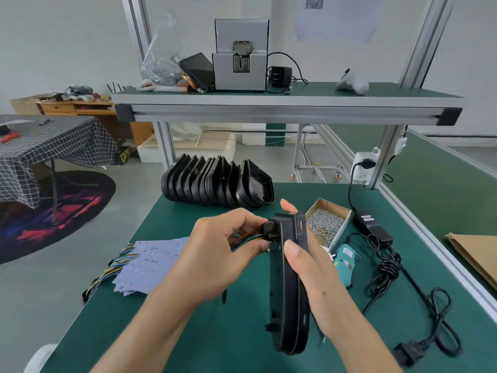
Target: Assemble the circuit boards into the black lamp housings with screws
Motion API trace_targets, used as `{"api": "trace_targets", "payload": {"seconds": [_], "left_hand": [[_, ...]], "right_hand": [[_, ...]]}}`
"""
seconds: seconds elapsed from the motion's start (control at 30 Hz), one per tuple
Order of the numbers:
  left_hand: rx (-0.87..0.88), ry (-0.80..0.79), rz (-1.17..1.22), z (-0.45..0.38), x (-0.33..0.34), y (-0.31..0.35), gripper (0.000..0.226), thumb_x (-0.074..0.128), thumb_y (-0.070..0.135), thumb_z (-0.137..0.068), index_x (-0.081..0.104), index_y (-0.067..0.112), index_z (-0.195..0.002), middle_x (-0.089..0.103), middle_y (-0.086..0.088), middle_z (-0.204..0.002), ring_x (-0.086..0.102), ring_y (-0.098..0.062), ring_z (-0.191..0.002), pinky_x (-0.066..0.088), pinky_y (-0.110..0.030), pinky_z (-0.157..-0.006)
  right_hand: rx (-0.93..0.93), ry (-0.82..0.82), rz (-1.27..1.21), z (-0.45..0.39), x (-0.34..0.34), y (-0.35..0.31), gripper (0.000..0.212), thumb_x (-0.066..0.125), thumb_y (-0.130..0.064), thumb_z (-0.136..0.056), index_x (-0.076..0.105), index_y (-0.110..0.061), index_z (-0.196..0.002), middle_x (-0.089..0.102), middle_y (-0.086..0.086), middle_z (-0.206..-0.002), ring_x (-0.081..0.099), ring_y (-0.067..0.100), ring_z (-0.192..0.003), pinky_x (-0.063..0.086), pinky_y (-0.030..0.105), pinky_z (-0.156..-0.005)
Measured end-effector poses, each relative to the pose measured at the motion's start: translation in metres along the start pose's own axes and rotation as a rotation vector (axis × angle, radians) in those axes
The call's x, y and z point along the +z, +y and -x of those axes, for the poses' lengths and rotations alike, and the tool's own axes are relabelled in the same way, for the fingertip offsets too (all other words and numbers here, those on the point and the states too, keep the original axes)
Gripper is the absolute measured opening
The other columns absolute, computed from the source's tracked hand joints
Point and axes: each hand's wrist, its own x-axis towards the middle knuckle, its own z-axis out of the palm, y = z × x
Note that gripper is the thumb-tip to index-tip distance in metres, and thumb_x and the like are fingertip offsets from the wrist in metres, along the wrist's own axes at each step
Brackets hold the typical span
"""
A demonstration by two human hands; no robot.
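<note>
Right grip (309, 267) clasps housing (289, 286) edge-on; left grip (215, 254) pinches connector (269, 230) (top).

Bright, even, diffuse light, no hard shadows; only faint soft shade under the hands (223, 254) on the green tabletop (188, 332). Slight sheen on the aluminium frame rail (285, 111) and the black housing (289, 286) edge. Wide-angle lens: strong barrel distortion, uprights bow outward twd the edges, rug (53, 211) at left stretched. Center fairly sharp; forearms at bottom slightly soft w/ motion blur. Walls near top corners washed out, low detail.
</note>
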Motion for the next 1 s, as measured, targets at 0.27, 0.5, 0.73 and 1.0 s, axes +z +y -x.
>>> {"api": "trace_targets", "payload": {"seconds": [0.27, 0.5, 0.73, 1.0], "left_hand": [[0.001, -0.001, 0.055, 0.006, 0.008, -0.013, 0.021, 0.075, 0.026, -0.087, 0.072, 0.032, -0.107, 0.079, 0.007, -0.103, 0.076, -0.022, -0.099, 0.061, -0.048, -0.091], [-0.019, 0.003, 0.099, 0.008, 0.013, -0.022, 0.019, 0.076, 0.032, -0.086, 0.073, 0.032, -0.105, 0.079, 0.005, -0.103, 0.076, -0.021, -0.098, 0.062, -0.043, -0.089], [-0.134, 0.061, 0.334, 0.031, 0.032, -0.036, 0.040, 0.065, 0.011, -0.097, 0.067, 0.031, -0.131, 0.072, 0.009, -0.129, 0.065, -0.010, -0.125, 0.053, -0.023, -0.101], [-0.057, 0.444, -0.056, 0.082, 0.070, -0.036, 0.034, 0.045, 0.043, -0.102, 0.069, 0.031, -0.122, 0.067, 0.010, -0.131, 0.056, -0.020, -0.130, 0.040, -0.016, -0.102]], "right_hand": [[0.015, -0.008, 0.031, 0.007, 0.000, 0.004, 0.067, 0.055, -0.060, -0.093, 0.034, -0.052, -0.157, 0.047, -0.032, -0.152, 0.040, -0.011, -0.141, 0.033, -0.001, -0.099], [0.064, 0.000, 0.071, 0.009, 0.002, 0.007, 0.073, 0.054, -0.066, -0.089, 0.029, -0.056, -0.157, 0.047, -0.029, -0.150, 0.039, -0.011, -0.141, 0.033, 0.001, -0.102], [0.155, 0.226, 0.300, 0.007, 0.029, 0.001, 0.092, 0.057, -0.084, -0.068, 0.013, -0.073, -0.148, 0.032, -0.024, -0.139, 0.038, -0.013, -0.134, 0.039, 0.010, -0.101], [0.331, 0.473, 0.520, -0.005, 0.042, 0.017, 0.117, 0.051, -0.093, -0.065, 0.009, -0.043, -0.162, 0.021, -0.004, -0.153, 0.021, 0.022, -0.146, 0.031, 0.050, -0.119]]}}
